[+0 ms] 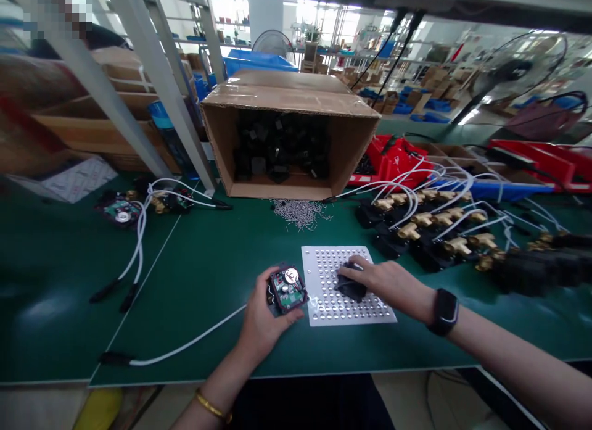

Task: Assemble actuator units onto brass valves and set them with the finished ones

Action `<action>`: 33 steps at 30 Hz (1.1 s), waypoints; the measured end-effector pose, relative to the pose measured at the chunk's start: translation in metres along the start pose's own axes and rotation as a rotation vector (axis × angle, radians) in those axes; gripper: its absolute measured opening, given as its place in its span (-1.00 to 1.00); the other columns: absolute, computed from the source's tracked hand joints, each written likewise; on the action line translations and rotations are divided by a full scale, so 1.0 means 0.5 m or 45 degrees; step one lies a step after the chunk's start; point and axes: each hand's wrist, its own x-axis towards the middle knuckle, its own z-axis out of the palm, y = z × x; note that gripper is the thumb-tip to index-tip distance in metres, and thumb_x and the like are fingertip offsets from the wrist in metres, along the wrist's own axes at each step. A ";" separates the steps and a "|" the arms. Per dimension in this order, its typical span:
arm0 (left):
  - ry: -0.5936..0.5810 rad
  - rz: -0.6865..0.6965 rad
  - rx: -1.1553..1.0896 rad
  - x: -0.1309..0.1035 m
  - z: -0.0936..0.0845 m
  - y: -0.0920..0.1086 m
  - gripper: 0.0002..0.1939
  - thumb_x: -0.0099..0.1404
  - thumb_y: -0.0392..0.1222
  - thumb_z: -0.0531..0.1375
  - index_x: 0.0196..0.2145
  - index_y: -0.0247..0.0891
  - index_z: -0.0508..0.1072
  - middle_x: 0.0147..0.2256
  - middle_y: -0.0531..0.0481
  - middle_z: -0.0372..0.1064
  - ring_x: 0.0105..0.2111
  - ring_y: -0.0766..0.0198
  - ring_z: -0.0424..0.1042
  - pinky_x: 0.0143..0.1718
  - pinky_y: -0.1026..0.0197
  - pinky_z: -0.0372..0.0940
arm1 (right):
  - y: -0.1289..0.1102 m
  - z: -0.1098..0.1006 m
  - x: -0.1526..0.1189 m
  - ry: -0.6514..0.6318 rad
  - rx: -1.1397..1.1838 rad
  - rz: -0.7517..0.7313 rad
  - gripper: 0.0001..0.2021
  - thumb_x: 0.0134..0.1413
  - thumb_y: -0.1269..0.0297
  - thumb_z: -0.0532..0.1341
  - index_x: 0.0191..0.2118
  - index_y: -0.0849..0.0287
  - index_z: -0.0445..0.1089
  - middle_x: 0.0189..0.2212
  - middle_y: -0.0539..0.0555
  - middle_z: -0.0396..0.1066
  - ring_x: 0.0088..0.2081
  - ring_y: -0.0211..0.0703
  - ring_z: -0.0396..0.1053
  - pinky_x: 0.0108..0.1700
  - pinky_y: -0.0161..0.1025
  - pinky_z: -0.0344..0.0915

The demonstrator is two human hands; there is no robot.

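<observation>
My left hand grips a small black housing with a green circuit board and a round silver part showing on top. A white cable trails from it to the left across the green mat. My right hand rests on a white perforated plate and is closed over a small black piece. A black watch sits on my right wrist, a gold bangle on my left.
A cardboard box lies on its side behind, with black parts inside. A heap of small metal pins lies before it. Several black units with brass fittings and white cables crowd the right. Another opened unit sits far left.
</observation>
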 end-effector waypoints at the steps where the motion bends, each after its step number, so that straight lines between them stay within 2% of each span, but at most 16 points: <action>1: -0.004 0.003 -0.043 0.001 0.000 0.003 -0.24 -0.08 -0.18 0.36 0.05 -0.19 0.12 0.02 -0.16 0.22 -0.01 0.03 0.28 0.00 -0.01 0.20 | -0.002 -0.006 0.005 0.034 0.167 0.047 -0.44 -0.14 0.57 0.18 0.01 -0.09 0.31 -0.01 0.09 0.30 -0.45 -0.20 0.36 -0.44 -0.27 0.23; 3: -0.008 0.015 -0.098 0.002 0.000 0.017 -0.28 -0.07 -0.15 0.36 0.03 -0.20 0.15 -0.01 -0.15 0.25 -0.04 0.04 0.30 -0.03 0.02 0.23 | -0.020 -0.012 0.009 0.141 0.744 0.245 -0.53 -0.17 0.34 0.29 -0.03 0.02 0.34 -0.11 0.11 0.35 -0.43 -0.17 0.33 -0.45 -0.28 0.22; 4: -0.004 0.029 -0.079 0.001 0.001 0.027 -0.28 -0.06 -0.13 0.36 0.03 -0.20 0.16 -0.02 -0.14 0.26 -0.05 0.04 0.31 -0.04 0.02 0.23 | -0.034 -0.009 0.008 0.189 1.052 0.365 -0.55 -0.12 0.18 0.27 -0.03 0.06 0.32 -0.21 0.11 0.39 -0.50 -0.22 0.29 -0.52 -0.31 0.19; 6: 0.004 0.095 0.095 0.000 0.009 0.051 -0.28 -0.06 -0.09 0.36 0.03 -0.20 0.18 -0.05 -0.13 0.27 -0.06 0.03 0.29 -0.04 -0.01 0.22 | -0.072 0.010 0.005 0.204 1.591 0.578 -0.52 0.03 -0.06 0.07 0.01 0.10 0.26 -0.44 0.06 0.37 -0.70 -0.35 0.06 -0.68 -0.37 0.00; 8: -0.013 0.199 0.373 -0.001 0.021 0.073 -0.27 -0.08 -0.06 0.36 0.03 -0.19 0.19 -0.10 -0.11 0.28 -0.09 0.00 0.27 -0.06 -0.04 0.20 | -0.111 0.042 0.005 0.159 1.988 0.709 -0.49 0.09 -0.11 -0.07 0.04 0.08 0.21 -0.55 0.00 0.31 -0.76 -0.42 -0.17 -0.72 -0.41 -0.18; 11: -0.118 0.312 0.694 -0.002 0.043 0.090 -0.24 -0.08 0.02 0.35 0.04 -0.21 0.19 -0.17 -0.11 0.29 -0.16 0.00 0.26 -0.11 -0.06 0.20 | -0.150 0.093 0.016 0.194 2.412 0.831 -0.61 0.05 -0.03 0.07 -0.05 0.04 0.25 -0.57 -0.07 0.25 -0.74 -0.48 -0.23 -0.70 -0.46 -0.24; 13: -0.162 0.319 0.808 -0.002 0.054 0.089 -0.22 -0.08 0.05 0.34 0.06 -0.21 0.17 -0.19 -0.11 0.28 -0.18 0.01 0.25 -0.13 -0.05 0.20 | -0.160 0.113 0.025 0.241 2.412 0.830 -0.66 0.05 0.01 0.11 -0.08 0.02 0.25 -0.56 -0.10 0.23 -0.74 -0.49 -0.21 -0.71 -0.48 -0.26; 14: -0.169 0.311 0.848 -0.003 0.058 0.086 -0.21 -0.07 0.05 0.33 0.07 -0.22 0.15 -0.19 -0.11 0.27 -0.18 0.01 0.24 -0.14 -0.05 0.20 | -0.161 0.118 0.028 0.241 2.343 0.805 -0.67 0.07 0.01 0.10 -0.07 0.01 0.23 -0.53 -0.10 0.25 -0.74 -0.48 -0.14 -0.72 -0.49 -0.24; 16: -0.165 0.288 0.908 -0.002 0.062 0.080 -0.21 -0.04 0.03 0.33 0.09 -0.22 0.13 -0.18 -0.12 0.26 -0.18 0.02 0.23 -0.14 -0.04 0.20 | -0.159 0.117 0.030 0.234 2.098 0.682 -0.68 0.12 0.03 0.06 -0.03 -0.01 0.19 -0.37 -0.03 0.32 -0.61 -0.37 0.17 -0.70 -0.47 -0.02; 17: -0.166 0.280 0.926 -0.002 0.063 0.076 -0.22 -0.03 0.01 0.32 0.09 -0.22 0.12 -0.18 -0.12 0.26 -0.18 0.02 0.23 -0.14 -0.03 0.20 | -0.157 0.113 0.029 0.242 1.929 0.589 -0.68 0.14 0.05 0.06 -0.01 0.00 0.19 -0.26 0.01 0.33 -0.45 -0.28 0.30 -0.60 -0.43 0.15; 18: -0.170 0.276 0.933 -0.002 0.064 0.073 -0.23 -0.02 0.00 0.32 0.09 -0.22 0.12 -0.18 -0.12 0.26 -0.18 0.02 0.23 -0.14 -0.03 0.20 | -0.157 0.108 0.028 0.248 1.748 0.485 -0.68 0.16 0.08 0.05 0.00 0.01 0.18 -0.16 0.04 0.30 -0.26 -0.18 0.33 -0.41 -0.36 0.28; 19: -0.175 0.274 0.926 -0.001 0.064 0.069 -0.24 -0.02 0.00 0.32 0.08 -0.22 0.13 -0.18 -0.11 0.26 -0.18 0.02 0.23 -0.14 -0.03 0.20 | -0.158 0.104 0.027 0.256 1.567 0.383 -0.68 0.17 0.11 0.05 0.02 0.04 0.17 -0.08 0.06 0.27 -0.10 -0.11 0.27 -0.20 -0.27 0.28; 21: -0.175 0.266 0.869 -0.001 0.066 0.062 -0.25 -0.04 0.00 0.33 0.06 -0.23 0.14 -0.18 -0.11 0.27 -0.18 0.03 0.23 -0.14 -0.02 0.19 | -0.164 0.102 0.026 0.261 1.260 0.248 -0.66 0.18 0.17 0.04 0.06 0.09 0.13 -0.03 0.09 0.24 0.03 -0.05 0.17 0.04 -0.16 0.13; 25: -0.129 0.278 0.679 0.004 0.061 0.050 -0.18 -0.09 -0.06 0.36 0.08 -0.19 0.10 -0.14 -0.09 0.26 -0.15 0.05 0.22 -0.06 -0.01 0.14 | -0.189 0.111 0.037 0.273 0.986 0.330 -0.61 0.18 0.21 -0.02 0.11 0.18 0.02 -0.02 0.20 0.23 -0.03 0.01 0.23 0.02 -0.05 0.13; 29: -0.162 0.324 0.512 0.014 0.029 0.042 -0.29 -0.09 -0.23 0.35 0.01 -0.07 0.17 -0.13 -0.01 0.26 -0.13 0.08 0.23 -0.06 0.01 0.12 | -0.210 0.106 0.058 0.290 0.962 0.432 -0.47 0.05 0.21 0.12 0.13 0.20 0.00 -0.05 0.22 0.27 -0.10 0.06 0.29 -0.05 -0.01 0.19; 33: -0.090 0.189 0.118 0.023 -0.014 0.026 -0.28 -0.08 -0.21 0.36 -0.01 -0.12 0.10 0.00 -0.08 0.16 -0.03 0.09 0.21 0.00 0.06 0.10 | -0.220 0.101 0.075 0.228 1.452 0.432 -0.48 -0.01 0.11 0.19 0.06 0.24 0.17 -0.15 0.20 0.35 -0.15 0.03 0.33 -0.15 -0.10 0.28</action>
